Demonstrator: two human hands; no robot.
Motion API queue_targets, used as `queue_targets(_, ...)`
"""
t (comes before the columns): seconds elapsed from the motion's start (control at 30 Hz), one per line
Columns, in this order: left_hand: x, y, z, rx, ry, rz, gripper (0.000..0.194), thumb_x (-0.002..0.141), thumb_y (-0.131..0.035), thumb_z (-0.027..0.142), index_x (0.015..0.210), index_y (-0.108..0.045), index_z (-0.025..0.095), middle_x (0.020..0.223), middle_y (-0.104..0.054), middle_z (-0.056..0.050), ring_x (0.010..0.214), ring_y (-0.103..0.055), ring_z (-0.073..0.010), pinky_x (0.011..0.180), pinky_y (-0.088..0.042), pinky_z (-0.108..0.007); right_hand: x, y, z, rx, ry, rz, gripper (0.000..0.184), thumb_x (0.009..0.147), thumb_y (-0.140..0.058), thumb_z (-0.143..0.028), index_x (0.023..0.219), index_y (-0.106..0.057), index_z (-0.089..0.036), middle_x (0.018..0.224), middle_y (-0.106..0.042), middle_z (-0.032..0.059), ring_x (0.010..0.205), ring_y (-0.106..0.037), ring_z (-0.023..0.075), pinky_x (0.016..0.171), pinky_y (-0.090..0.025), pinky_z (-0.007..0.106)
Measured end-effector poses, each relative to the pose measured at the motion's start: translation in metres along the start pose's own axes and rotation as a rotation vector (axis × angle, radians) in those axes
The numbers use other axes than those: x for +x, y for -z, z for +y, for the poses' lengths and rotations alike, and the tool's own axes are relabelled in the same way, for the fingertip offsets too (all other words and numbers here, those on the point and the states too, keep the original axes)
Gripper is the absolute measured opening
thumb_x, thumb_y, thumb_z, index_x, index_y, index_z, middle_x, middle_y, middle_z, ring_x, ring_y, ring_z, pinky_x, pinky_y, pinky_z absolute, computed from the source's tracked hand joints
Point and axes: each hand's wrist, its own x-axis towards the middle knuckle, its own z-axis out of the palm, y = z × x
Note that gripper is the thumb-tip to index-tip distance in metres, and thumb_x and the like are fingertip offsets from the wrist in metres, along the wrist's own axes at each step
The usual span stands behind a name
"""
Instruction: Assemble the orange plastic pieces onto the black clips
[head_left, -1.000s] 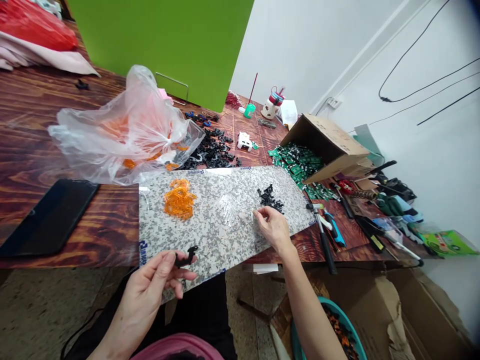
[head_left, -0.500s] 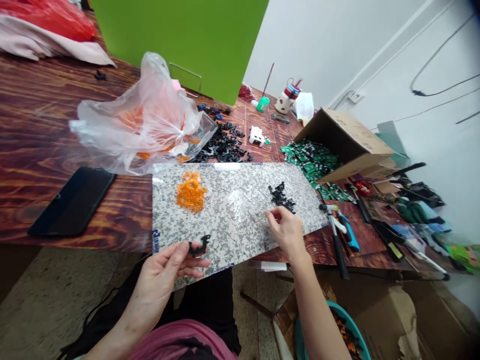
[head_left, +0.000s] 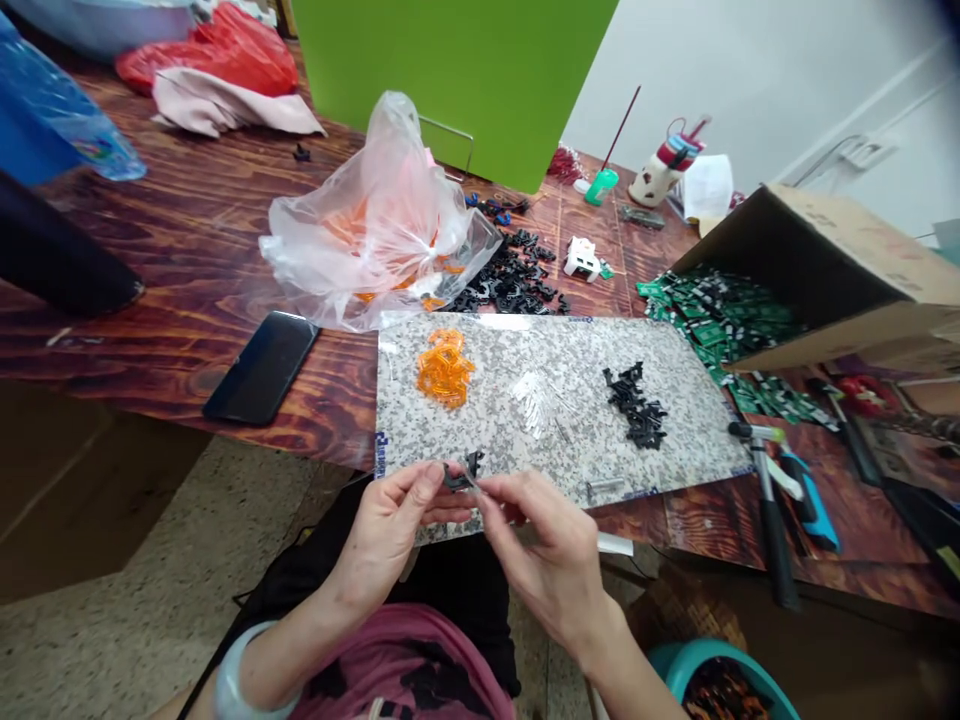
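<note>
My left hand [head_left: 390, 530] holds a small black plastic clip [head_left: 459, 478] between thumb and fingers, just above the near edge of a speckled granite-pattern board [head_left: 480, 440]. My right hand [head_left: 547, 560] pinches the same clip from the right; anything thin in those fingertips is hidden. On the board lie a heap of orange plastic pieces [head_left: 445, 368], several clear slender pieces [head_left: 531, 402], and a pile of black clips [head_left: 636, 405].
Behind the board sit a knotted plastic bag of orange pieces [head_left: 367, 230] and loose black clips [head_left: 510, 275]. A black phone [head_left: 262, 367] lies left. A tipped cardboard box [head_left: 810, 270] spills green parts on the right, near a hammer [head_left: 769, 520]. A teal basin [head_left: 712, 680] sits below.
My right hand has come off the board and joined my left at the clip. The view has swung left, so the board and table items sit further right.
</note>
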Motion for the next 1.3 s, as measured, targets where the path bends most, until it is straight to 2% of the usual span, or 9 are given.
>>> queue_targets(0.1,0.000,0.001,-0.001,-0.034,-0.015,-0.016,0.032,0.071,-0.073,0.042,0.083,-0.072,0.013,0.080,-0.076,-0.006,0.072,-0.072,-0.0225,0.068,-0.059,-0.030,-0.001,-0.009,-0.001,0.007,0.016,-0.021,0.017,0.085,-0.053,-0.010,0.093,-0.061,-0.023,0.075,-0.065,0.0032,0.068,-0.060,0.0154,0.060,-0.048,0.027)
queue_targets(0.37,-0.002,0.001,-0.004,-0.032,-0.003,-0.017,0.032,0.073,-0.071,0.043,0.086,-0.074,0.014,0.082,-0.077,-0.007,0.079,-0.072,-0.0232,0.074,-0.057,-0.031,-0.003,-0.014,0.003,-0.030,0.051,-0.057,0.016,0.086,-0.052,-0.011,0.095,-0.060,-0.022,0.076,-0.064,0.0038,0.070,-0.060,0.0151,0.061,-0.048,0.025)
queue_targets(0.5,-0.002,0.002,-0.005,0.019,-0.002,-0.036,0.030,0.074,-0.070,0.041,0.086,-0.075,0.013,0.080,-0.077,-0.005,0.074,-0.072,-0.0204,0.074,-0.057,-0.029,-0.004,-0.016,0.003,-0.031,0.027,-0.050,0.013,0.086,-0.053,-0.012,0.092,-0.060,-0.020,0.073,-0.063,0.0035,0.068,-0.059,0.0137,0.061,-0.048,0.024)
queue_targets(0.67,-0.001,0.004,-0.006,0.121,-0.010,0.004,0.027,0.071,-0.073,0.037,0.085,-0.076,0.014,0.073,-0.077,-0.002,0.069,-0.070,-0.0174,0.075,-0.057,-0.028,-0.005,-0.017,0.003,-0.026,0.020,-0.035,0.011,0.086,-0.053,-0.012,0.087,-0.062,-0.017,0.068,-0.060,0.0024,0.062,-0.057,0.0119,0.058,-0.045,0.022)
queue_targets(1.0,-0.002,0.006,-0.005,0.292,-0.165,0.038,0.015,0.076,-0.067,0.027,0.081,-0.077,0.017,0.073,-0.075,0.001,0.067,-0.066,-0.0133,0.065,-0.055,-0.019,-0.005,-0.022,0.001,0.008,-0.025,-0.021,0.009,0.084,-0.056,-0.011,0.084,-0.065,-0.013,0.066,-0.061,0.0024,0.057,-0.054,0.0100,0.055,-0.043,0.020)
queue_targets(1.13,-0.001,0.007,-0.005,0.422,-0.249,0.057,0.017,0.079,-0.063,0.027,0.080,-0.076,0.015,0.071,-0.073,0.000,0.068,-0.065,-0.0145,0.064,-0.052,-0.019,-0.005,-0.021,-0.001,0.021,-0.101,0.023,0.007,0.082,-0.059,-0.014,0.076,-0.062,-0.014,0.065,-0.062,0.0006,0.050,-0.051,0.0068,0.050,-0.042,0.017)
queue_targets(1.3,-0.001,0.012,-0.006,0.653,-0.381,0.038,0.024,0.083,-0.058,0.027,0.068,-0.070,0.014,0.065,-0.068,-0.001,0.062,-0.061,-0.0137,0.057,-0.046,-0.019,-0.001,-0.017,-0.002,0.069,-0.244,-0.031,0.010,0.082,-0.060,-0.020,0.073,-0.059,-0.016,0.063,-0.062,-0.0015,0.050,-0.053,0.0068,0.049,-0.041,0.016)
